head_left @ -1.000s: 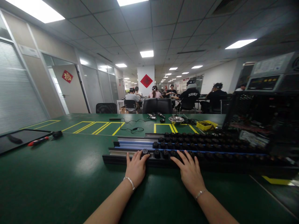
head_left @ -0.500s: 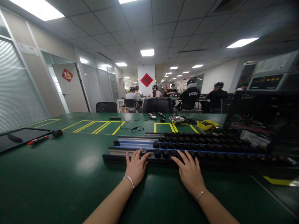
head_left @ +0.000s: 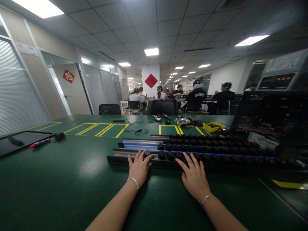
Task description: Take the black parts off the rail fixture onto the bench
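My left hand (head_left: 139,170) rests at the near rail (head_left: 122,153), with thumb and index finger on either side of a black socket module (head_left: 147,152). This module sits apart from the row of similar black modules (head_left: 170,155) to its right. My right hand (head_left: 196,179) lies over that row with its fingers spread, the tips touching the near strip and the modules; nothing is held in it. Behind, a rail with a blue strip (head_left: 141,146) carries more modules. The palms' undersides are hidden.
On the left of the green table (head_left: 72,189) lie a dark flat panel (head_left: 26,141) and a red-handled tool (head_left: 39,143). Further back are a black cable (head_left: 139,131), a metal bowl (head_left: 182,121) and a yellow tray (head_left: 213,127). Dark equipment (head_left: 264,118) stands right. People sit beyond.
The view has tilted slightly. Both hands keep nearly the same places on the near rail, and the socket module stays between my left thumb and index finger.
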`<state>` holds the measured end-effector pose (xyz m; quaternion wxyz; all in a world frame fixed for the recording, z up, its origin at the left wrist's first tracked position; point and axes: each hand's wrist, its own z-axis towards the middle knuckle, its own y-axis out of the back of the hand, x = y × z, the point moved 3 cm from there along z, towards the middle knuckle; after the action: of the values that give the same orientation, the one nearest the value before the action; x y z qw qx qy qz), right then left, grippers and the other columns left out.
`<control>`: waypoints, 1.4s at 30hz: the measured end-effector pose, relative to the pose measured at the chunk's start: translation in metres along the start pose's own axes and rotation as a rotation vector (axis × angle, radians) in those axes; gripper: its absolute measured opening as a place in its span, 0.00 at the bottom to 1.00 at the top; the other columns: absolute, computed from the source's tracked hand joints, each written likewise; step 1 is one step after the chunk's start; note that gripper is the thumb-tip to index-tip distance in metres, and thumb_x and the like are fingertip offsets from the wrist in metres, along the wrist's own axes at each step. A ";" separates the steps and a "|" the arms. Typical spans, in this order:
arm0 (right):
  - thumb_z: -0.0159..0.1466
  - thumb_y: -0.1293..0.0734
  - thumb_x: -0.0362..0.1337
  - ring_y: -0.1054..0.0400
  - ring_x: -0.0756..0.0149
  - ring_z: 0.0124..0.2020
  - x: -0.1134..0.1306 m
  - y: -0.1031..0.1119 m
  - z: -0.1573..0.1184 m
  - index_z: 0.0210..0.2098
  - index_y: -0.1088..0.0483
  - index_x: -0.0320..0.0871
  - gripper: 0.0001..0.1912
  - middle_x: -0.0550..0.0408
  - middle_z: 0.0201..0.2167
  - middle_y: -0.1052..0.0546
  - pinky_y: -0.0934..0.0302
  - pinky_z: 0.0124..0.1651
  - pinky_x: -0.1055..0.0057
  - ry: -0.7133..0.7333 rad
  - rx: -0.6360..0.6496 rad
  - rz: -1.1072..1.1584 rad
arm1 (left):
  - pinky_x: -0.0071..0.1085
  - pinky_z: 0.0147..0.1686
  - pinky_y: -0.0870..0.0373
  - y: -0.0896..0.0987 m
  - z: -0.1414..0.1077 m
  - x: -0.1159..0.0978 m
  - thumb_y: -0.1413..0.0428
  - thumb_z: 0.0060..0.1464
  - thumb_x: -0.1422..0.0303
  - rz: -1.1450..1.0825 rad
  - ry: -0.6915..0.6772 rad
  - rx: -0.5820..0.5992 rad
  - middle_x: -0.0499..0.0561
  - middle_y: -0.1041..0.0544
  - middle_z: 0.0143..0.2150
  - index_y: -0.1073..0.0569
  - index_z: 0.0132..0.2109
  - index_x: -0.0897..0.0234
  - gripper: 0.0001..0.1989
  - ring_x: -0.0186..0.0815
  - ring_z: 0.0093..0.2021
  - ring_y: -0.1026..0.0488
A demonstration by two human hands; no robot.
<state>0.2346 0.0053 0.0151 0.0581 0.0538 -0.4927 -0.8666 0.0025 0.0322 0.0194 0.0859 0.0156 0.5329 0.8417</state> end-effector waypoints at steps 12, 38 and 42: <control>0.56 0.43 0.27 0.62 0.54 0.65 -0.002 0.000 -0.002 0.59 0.44 0.60 0.34 0.58 0.65 0.49 0.61 0.61 0.46 0.025 0.024 -0.010 | 0.58 0.59 0.60 0.010 -0.002 0.003 0.56 0.59 0.58 0.000 0.037 -0.006 0.53 0.37 0.61 0.35 0.56 0.46 0.19 0.45 0.62 0.45; 0.55 0.42 0.27 0.62 0.52 0.65 -0.003 -0.003 -0.002 0.59 0.44 0.61 0.34 0.59 0.65 0.49 0.59 0.61 0.47 0.022 0.007 -0.016 | 0.56 0.52 0.47 0.026 0.006 0.010 0.60 0.58 0.54 0.052 0.144 0.154 0.57 0.36 0.60 0.35 0.57 0.48 0.22 0.49 0.59 0.41; 0.55 0.42 0.27 0.61 0.52 0.65 -0.002 -0.001 -0.002 0.58 0.43 0.61 0.34 0.59 0.64 0.48 0.59 0.61 0.46 0.022 0.007 -0.012 | 0.52 0.52 0.45 0.028 0.008 0.015 0.61 0.58 0.54 0.048 0.149 0.165 0.57 0.34 0.59 0.33 0.55 0.46 0.22 0.47 0.57 0.38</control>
<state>0.2367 0.0045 0.0129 0.0583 0.0666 -0.4948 -0.8645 -0.0149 0.0303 0.0473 0.0243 -0.0270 0.6048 0.7956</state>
